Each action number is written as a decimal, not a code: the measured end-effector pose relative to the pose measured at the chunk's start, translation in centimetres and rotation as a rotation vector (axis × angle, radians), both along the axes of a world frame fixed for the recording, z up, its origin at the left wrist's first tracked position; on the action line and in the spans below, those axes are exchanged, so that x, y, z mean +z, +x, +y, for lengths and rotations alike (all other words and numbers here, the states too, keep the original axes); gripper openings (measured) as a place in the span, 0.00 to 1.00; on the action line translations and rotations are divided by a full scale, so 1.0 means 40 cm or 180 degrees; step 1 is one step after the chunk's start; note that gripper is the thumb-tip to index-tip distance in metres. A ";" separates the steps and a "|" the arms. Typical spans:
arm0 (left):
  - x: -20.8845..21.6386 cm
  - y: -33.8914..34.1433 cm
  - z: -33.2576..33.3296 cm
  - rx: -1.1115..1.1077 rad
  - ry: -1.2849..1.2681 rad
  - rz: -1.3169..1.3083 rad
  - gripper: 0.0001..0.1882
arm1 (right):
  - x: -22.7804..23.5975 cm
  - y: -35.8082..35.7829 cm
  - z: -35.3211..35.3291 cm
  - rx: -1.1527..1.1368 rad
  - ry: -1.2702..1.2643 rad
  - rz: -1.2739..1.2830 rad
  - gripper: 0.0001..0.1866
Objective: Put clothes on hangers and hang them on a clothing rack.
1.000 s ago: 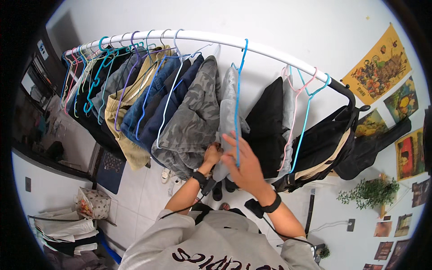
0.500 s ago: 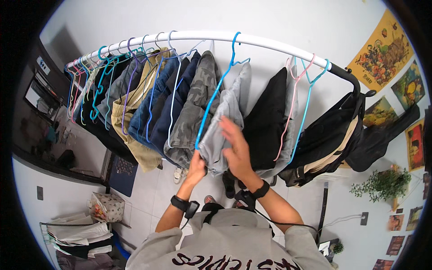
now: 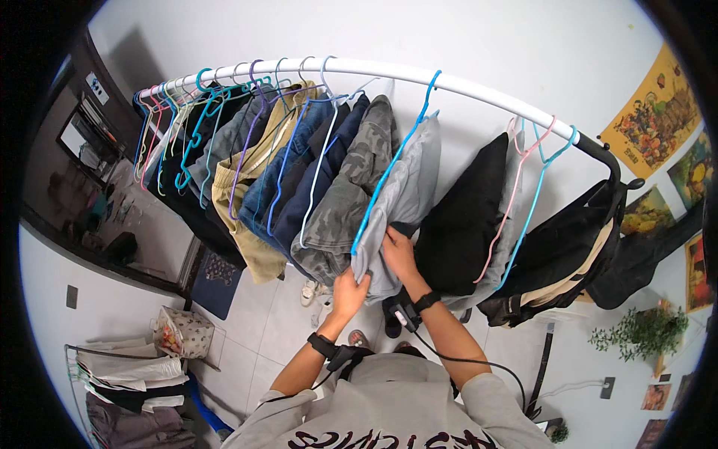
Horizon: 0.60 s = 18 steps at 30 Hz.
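Light grey trousers [image 3: 413,176] hang folded over a bright blue hanger [image 3: 389,173], which is hooked on the white rail. At the hanger's lower near corner, my left hand [image 3: 350,294] pinches the grey cloth between thumb and fingers. My right hand [image 3: 399,253] is closed on the trousers' right side, where a small dark patch of material shows by the fingertips. Camouflage trousers [image 3: 359,172] hang just left of them. Black trousers [image 3: 464,217] on the right are apart from the blue hanger.
The white rail [image 3: 464,86] carries several more hung garments, crowded to the left. A pink hanger [image 3: 516,198] and a turquoise hanger [image 3: 532,206] are at right, beside a black bag [image 3: 557,239]. A potted plant [image 3: 639,329], a patterned basket [image 3: 183,333] and a low clothes rack [image 3: 105,349] stand lower down.
My right hand has gone from lying with fingers spread against the grey trousers to gripping their right side. My left hand stays by the hanger's lower corner. The whole view has shifted.
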<state>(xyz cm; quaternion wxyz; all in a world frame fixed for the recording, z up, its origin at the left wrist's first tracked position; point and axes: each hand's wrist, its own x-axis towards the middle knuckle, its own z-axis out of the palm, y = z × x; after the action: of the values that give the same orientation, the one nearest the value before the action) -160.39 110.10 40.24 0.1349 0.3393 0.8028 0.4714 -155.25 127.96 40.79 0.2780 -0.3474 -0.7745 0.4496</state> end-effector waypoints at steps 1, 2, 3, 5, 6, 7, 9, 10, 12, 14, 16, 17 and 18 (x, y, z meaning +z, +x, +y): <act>-0.001 0.002 -0.008 0.0012 -0.0014 -0.0003 0.18 | -0.021 -0.004 0.001 0.0092 -0.0324 0.0185 0.18; 0.002 0.002 -0.007 0.0060 -0.0015 0.0002 0.18 | -0.027 -0.010 0.009 0.0185 -0.0624 0.0377 0.18; 0.006 0.002 -0.005 0.0102 -0.0015 0.0007 0.18 | -0.030 -0.005 0.027 0.0229 -0.0632 0.0564 0.17; 0.007 0.004 0.004 0.0137 0.0017 0.0011 0.18 | -0.031 -0.003 0.072 -0.0173 -0.0877 0.0638 0.14; 0.004 0.007 0.011 0.0126 0.0140 0.0019 0.18 | -0.030 -0.003 0.093 -0.0532 -0.0523 0.0735 0.13; 0.001 0.012 0.020 0.0106 0.0265 0.0026 0.18 | -0.028 0.009 0.116 -0.0547 -0.0486 0.0738 0.13; -0.024 0.001 -0.011 0.0203 0.0237 0.0038 0.18 | 0.094 -0.015 0.089 -0.1393 -0.1108 0.0794 0.20; -0.033 0.002 -0.016 0.0187 0.0198 0.0034 0.18 | 0.139 -0.021 0.086 -0.1374 -0.1094 0.0797 0.20; -0.038 -0.005 -0.017 0.0194 0.0056 -0.0048 0.19 | 0.203 -0.035 0.091 -0.1596 -0.0073 0.0657 0.27; -0.035 -0.008 -0.011 0.0197 0.0235 -0.0073 0.19 | 0.256 -0.061 0.130 -0.1714 0.0277 0.0895 0.30; -0.051 -0.017 -0.012 0.0105 0.0206 0.0028 0.19 | 0.307 -0.099 0.191 -0.1814 0.0636 0.1152 0.34; -0.062 -0.022 -0.012 0.0013 0.0170 0.0139 0.20 | 0.334 -0.116 0.232 -0.1869 0.0446 0.1116 0.38; -0.073 -0.025 -0.020 0.0031 0.0185 0.0151 0.20 | 0.351 -0.136 0.257 -0.1895 0.0241 0.1089 0.43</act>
<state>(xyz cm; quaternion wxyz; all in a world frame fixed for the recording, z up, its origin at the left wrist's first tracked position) -161.40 109.31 37.34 0.1035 0.3503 0.7934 0.4870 -160.69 138.26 54.82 0.5356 -0.4672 -0.5975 0.3714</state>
